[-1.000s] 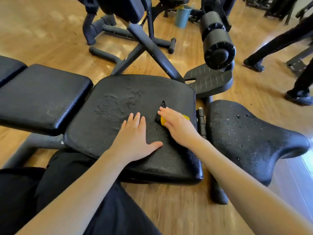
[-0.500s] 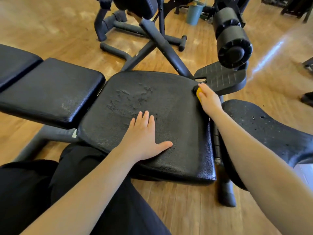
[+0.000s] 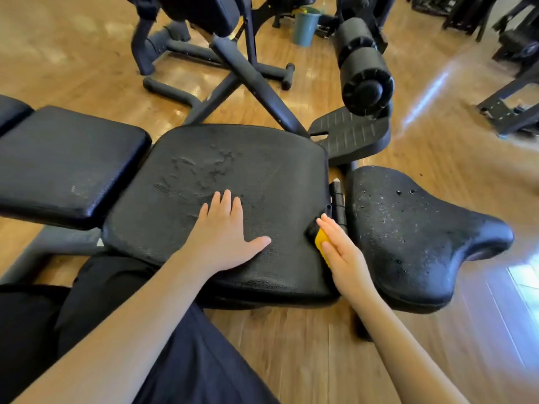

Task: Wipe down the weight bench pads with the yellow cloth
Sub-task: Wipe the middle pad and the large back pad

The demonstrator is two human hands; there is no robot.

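no writing we can read, no label or brand on the bench pads (image 3: 239,182), none on the yellow cloth (image 3: 321,242)

A wooden plank floor (image 3: 291,360) in a warm honey tone is seen throughout, glossed by light. A bright streak of reflected light (image 3: 423,97) is laid across it at far right, and a pale patch (image 3: 525,281) at the near right edge. A teal bucket (image 3: 304,29) is set far off among black exercise machine frames (image 3: 221,53); more dark equipment (image 3: 513,91) is ranged at far right.
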